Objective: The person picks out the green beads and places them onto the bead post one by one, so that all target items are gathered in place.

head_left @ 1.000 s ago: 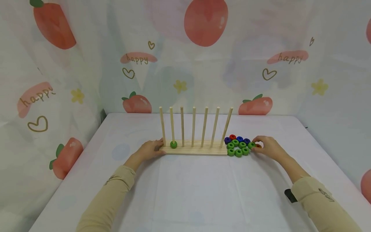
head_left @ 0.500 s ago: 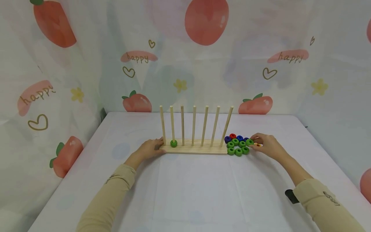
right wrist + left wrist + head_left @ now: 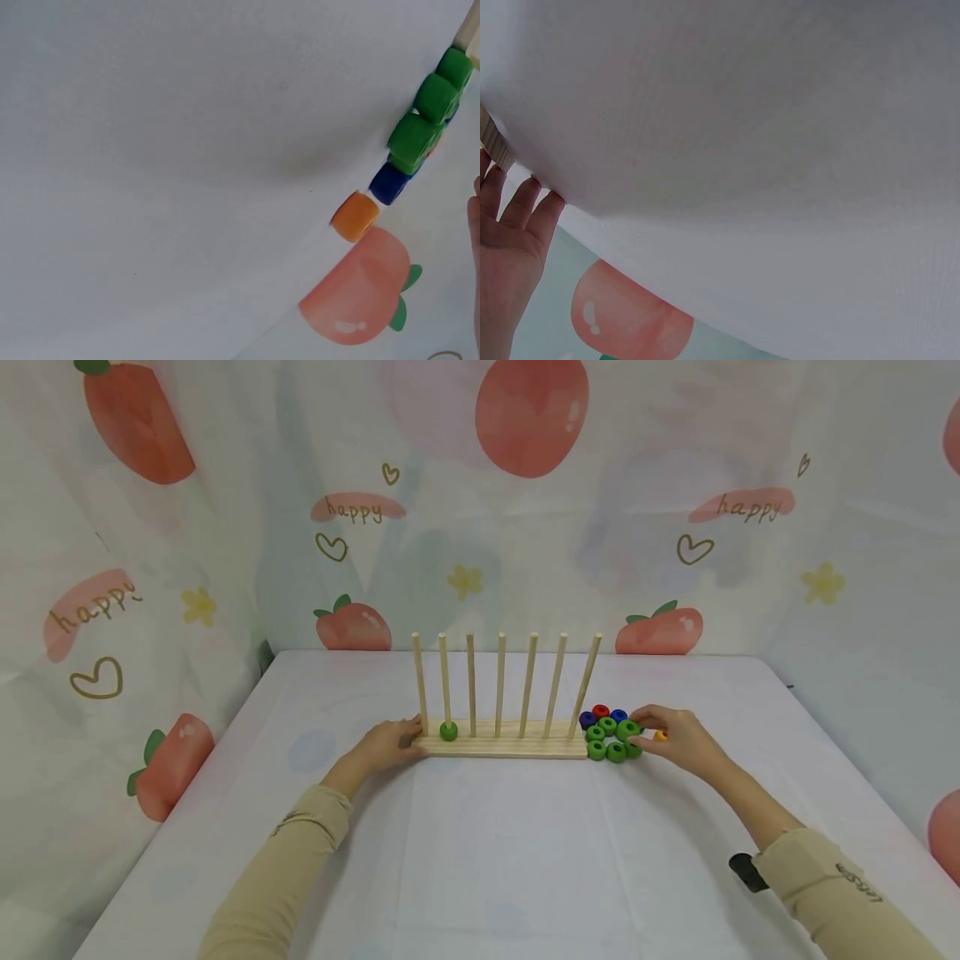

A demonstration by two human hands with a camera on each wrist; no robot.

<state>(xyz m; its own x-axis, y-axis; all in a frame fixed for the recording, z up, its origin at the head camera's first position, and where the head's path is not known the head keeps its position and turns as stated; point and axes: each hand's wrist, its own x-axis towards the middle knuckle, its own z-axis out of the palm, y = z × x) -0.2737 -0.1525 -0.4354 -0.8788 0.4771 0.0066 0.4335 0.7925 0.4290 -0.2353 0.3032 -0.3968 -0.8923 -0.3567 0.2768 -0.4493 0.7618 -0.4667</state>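
Note:
My left hand (image 3: 381,747) grips the left end of a wooden peg rack (image 3: 504,748), thumb at the front edge and fingers behind. In the left wrist view, fingertips reach the end of the base (image 3: 493,141). One green bead (image 3: 448,732) sits low on the second peg from the left; the other pegs are bare. Beyond the rack's right end, my right hand (image 3: 681,742) pinches a green bead (image 3: 628,728) between thumb and fingertips, over the bead cluster. Only a sliver of that hand shows in the right wrist view.
Several green beads (image 3: 616,752) lie against the rack's right end, with a red bead (image 3: 601,712), a blue bead (image 3: 618,716) and a purple bead (image 3: 588,720) behind them. An orange bead (image 3: 355,216) lies apart, partly hidden by the right hand in the head view.
My right hand has lifted the green bead from the cluster's right side and carried it left, over the other beads. The left hand stays on the rack.

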